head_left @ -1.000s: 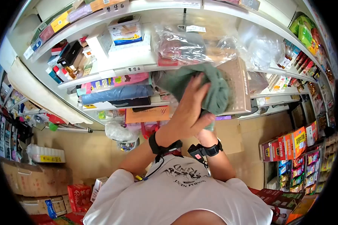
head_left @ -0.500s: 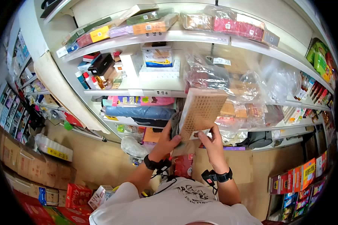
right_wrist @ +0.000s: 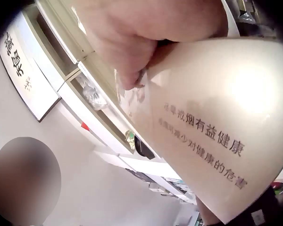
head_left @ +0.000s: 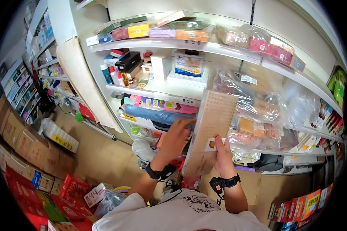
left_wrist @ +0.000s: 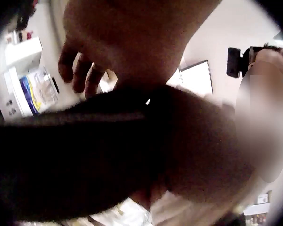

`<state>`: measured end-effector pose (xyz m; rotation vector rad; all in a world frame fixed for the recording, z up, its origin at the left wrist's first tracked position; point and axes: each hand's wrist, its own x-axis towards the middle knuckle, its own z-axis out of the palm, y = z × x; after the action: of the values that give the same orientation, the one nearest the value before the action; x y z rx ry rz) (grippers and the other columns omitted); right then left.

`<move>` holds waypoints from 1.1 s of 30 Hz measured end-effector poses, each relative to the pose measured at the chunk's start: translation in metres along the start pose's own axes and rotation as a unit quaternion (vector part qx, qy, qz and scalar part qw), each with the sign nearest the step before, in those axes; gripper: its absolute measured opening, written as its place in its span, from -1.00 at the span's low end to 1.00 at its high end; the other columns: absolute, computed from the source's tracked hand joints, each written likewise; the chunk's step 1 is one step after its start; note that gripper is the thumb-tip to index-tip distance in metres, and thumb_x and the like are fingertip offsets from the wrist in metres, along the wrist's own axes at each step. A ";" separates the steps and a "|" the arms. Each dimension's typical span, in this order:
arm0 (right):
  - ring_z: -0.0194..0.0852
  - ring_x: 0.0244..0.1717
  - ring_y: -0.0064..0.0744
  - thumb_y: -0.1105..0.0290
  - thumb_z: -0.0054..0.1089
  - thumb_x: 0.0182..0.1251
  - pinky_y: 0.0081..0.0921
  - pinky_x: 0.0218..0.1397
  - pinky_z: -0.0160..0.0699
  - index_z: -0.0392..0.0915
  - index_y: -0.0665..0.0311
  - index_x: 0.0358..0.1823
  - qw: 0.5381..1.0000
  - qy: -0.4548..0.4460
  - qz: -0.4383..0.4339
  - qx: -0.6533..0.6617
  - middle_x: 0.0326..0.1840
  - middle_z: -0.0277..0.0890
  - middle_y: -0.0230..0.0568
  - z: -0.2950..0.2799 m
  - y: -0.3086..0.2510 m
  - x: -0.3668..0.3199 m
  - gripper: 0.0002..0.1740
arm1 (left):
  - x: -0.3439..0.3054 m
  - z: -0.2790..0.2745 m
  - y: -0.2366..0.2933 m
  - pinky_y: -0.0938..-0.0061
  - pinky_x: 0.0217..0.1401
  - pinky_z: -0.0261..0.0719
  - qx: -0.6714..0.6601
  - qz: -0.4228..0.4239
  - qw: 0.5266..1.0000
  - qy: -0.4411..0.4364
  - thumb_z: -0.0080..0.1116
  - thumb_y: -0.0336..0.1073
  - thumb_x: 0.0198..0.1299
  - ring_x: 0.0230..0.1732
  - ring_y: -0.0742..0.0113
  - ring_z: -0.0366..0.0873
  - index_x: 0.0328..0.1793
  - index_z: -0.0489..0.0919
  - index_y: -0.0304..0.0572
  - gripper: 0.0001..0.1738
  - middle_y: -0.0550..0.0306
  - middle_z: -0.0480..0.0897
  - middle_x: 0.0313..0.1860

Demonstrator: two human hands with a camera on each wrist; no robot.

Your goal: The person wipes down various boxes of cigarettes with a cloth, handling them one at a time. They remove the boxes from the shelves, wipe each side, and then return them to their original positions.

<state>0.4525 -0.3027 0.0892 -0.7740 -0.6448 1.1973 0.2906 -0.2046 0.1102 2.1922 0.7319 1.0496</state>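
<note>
In the head view, my right hand grips the right edge of a flat beige cigarette carton, held upright and tilted. The thumb presses on its face beside a small white picture label. Printed health warning text shows on the carton in the right wrist view. At the carton's left edge is my left hand, its fingertips right by that edge. Three of its fingers hang apart in the dark left wrist view. Its palm side is hidden, and I cannot tell whether a cloth is in it.
Shelves ahead hold wrapped boxes, small bottles, a blue rolled bundle and clear plastic bags. Brown cartons and red boxes stand at left. Packets are racked at lower right.
A green cloth over the carton, under the left hand, a second ago no longer shows. The carton has turned its broad face to view, and the left hand has moved along its left edge.
</note>
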 end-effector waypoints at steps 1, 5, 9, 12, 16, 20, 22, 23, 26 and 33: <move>0.44 0.19 -0.43 0.20 -0.01 0.57 -0.37 0.26 0.43 0.26 0.18 0.36 0.999 0.017 -0.028 -0.024 0.22 0.45 -0.34 0.002 -0.001 0.002 -0.56 | -0.001 -0.010 -0.002 0.35 0.10 0.47 -0.023 0.051 0.998 0.041 0.04 -0.31 0.31 0.05 0.01 0.53 0.30 0.44 -0.18 -0.57 -0.11 0.52 0.04; 0.43 0.19 -0.40 0.15 0.01 0.56 -0.35 0.26 0.43 0.20 0.20 0.37 0.988 0.101 -0.119 -0.016 0.21 0.42 -0.27 0.004 0.001 0.015 -0.50 | -0.031 -0.026 0.013 0.35 -0.03 0.51 -0.107 0.002 0.993 -0.049 0.13 -0.19 0.30 -0.01 0.12 0.56 0.21 0.50 -0.18 -0.60 -0.13 0.55 0.02; 0.40 0.18 -0.41 0.07 -0.01 0.56 -0.37 0.25 0.40 0.18 0.21 0.37 0.967 0.163 -0.191 -0.038 0.20 0.39 -0.23 0.028 -0.007 0.011 -0.47 | -0.040 -0.006 0.022 0.38 -0.05 0.52 -0.148 -0.098 0.983 -0.053 0.14 -0.15 0.37 -0.08 0.15 0.60 0.14 0.50 -0.21 -0.64 -0.04 0.64 -0.11; 0.38 0.15 -0.46 0.09 -0.01 0.56 -0.43 0.21 0.39 0.24 0.21 0.34 0.961 0.140 -0.222 -0.088 0.18 0.37 -0.27 0.032 -0.023 0.005 -0.51 | -0.035 -0.027 0.023 0.39 -0.01 0.52 -0.076 -0.118 0.990 0.018 0.17 -0.16 0.35 -0.05 0.24 0.58 0.14 0.50 -0.20 -0.64 0.01 0.64 -0.08; 0.38 0.04 -0.55 0.39 0.16 0.44 -0.56 0.15 0.37 0.41 0.24 0.20 0.943 0.134 -0.247 -0.179 0.05 0.40 -0.34 0.015 -0.040 0.002 -0.65 | -0.003 -0.088 -0.004 0.36 0.17 0.45 -0.081 -0.155 0.939 0.295 0.20 -0.04 0.34 0.05 0.29 0.49 0.14 0.52 -0.36 -0.50 0.08 0.58 0.01; 0.39 0.02 -0.56 0.49 0.21 0.38 -0.56 0.13 0.40 0.44 0.25 0.16 0.953 0.159 -0.228 -0.117 0.00 0.42 -0.34 0.014 -0.044 -0.014 -0.65 | 0.070 -0.211 0.007 0.64 -0.71 0.43 -0.228 -0.017 0.920 0.319 0.15 0.04 0.33 -0.61 0.48 0.55 0.12 0.48 -0.24 -0.51 0.17 0.64 -0.35; 0.43 -0.01 -0.53 0.52 0.21 0.38 -0.56 0.10 0.41 0.46 0.27 0.11 0.962 0.168 -0.204 -0.071 0.00 0.48 -0.32 -0.002 -0.038 -0.017 -0.70 | 0.109 -0.255 0.009 0.67 -0.69 0.42 -0.234 0.023 0.929 0.287 0.15 0.06 0.33 -0.63 0.52 0.52 0.09 0.50 -0.17 -0.54 0.20 0.62 -0.38; 0.43 -0.03 -0.56 0.51 0.22 0.37 -0.57 0.06 0.42 0.47 0.27 0.09 0.961 0.178 -0.198 -0.074 -0.02 0.49 -0.34 -0.015 -0.031 -0.015 -0.71 | 0.129 -0.279 -0.002 0.69 -0.66 0.45 -0.245 -0.006 0.926 0.288 0.16 0.05 0.33 -0.61 0.53 0.54 0.09 0.50 -0.16 -0.55 0.20 0.63 -0.37; 0.42 -0.09 -0.62 0.50 0.22 0.39 -0.62 -0.02 0.42 0.48 0.28 0.10 0.963 0.192 -0.181 -0.045 -0.09 0.49 -0.38 -0.024 -0.028 -0.015 -0.72 | 0.193 -0.347 -0.053 0.72 -0.57 0.52 -0.294 -0.093 0.922 0.236 0.20 0.03 0.33 -0.50 0.53 0.62 0.06 0.49 -0.13 -0.58 0.14 0.67 -0.30; 0.49 -0.20 -0.60 0.47 0.21 0.40 -0.59 -0.18 0.52 0.49 0.27 0.04 0.963 0.212 -0.168 0.001 -0.14 0.53 -0.35 -0.030 -0.025 -0.017 -0.77 | 0.248 -0.330 -0.047 0.50 0.07 0.70 -0.301 0.022 0.934 0.193 0.25 -0.13 0.31 -0.03 0.20 0.69 0.42 0.23 -0.24 -0.33 -0.05 0.64 -0.06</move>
<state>0.4857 -0.3289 0.0908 -0.8474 -0.3967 0.6928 0.1444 0.0881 0.3667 1.5003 0.4368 1.5170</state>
